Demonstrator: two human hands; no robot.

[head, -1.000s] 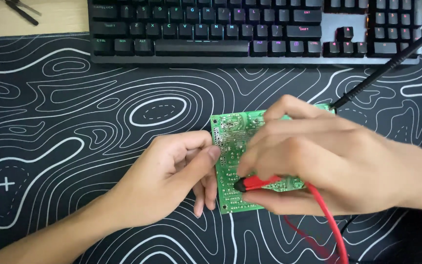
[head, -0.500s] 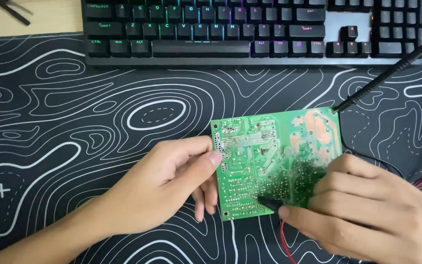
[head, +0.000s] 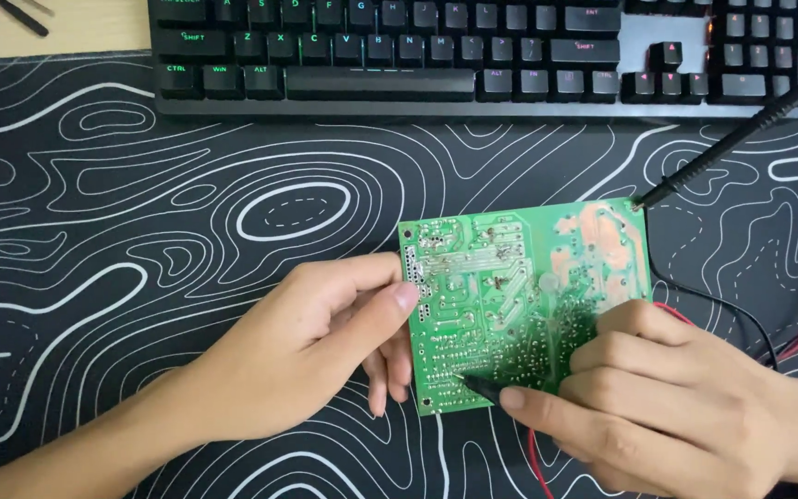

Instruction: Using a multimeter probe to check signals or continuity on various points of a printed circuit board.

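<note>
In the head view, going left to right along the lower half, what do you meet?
Left hand gripping the board's edge → green printed circuit board → right hand pressing a black probe tip to it → red and black wires.

Green board (head: 519,296), blk/wht swirl mat (head: 187,212).
</note>
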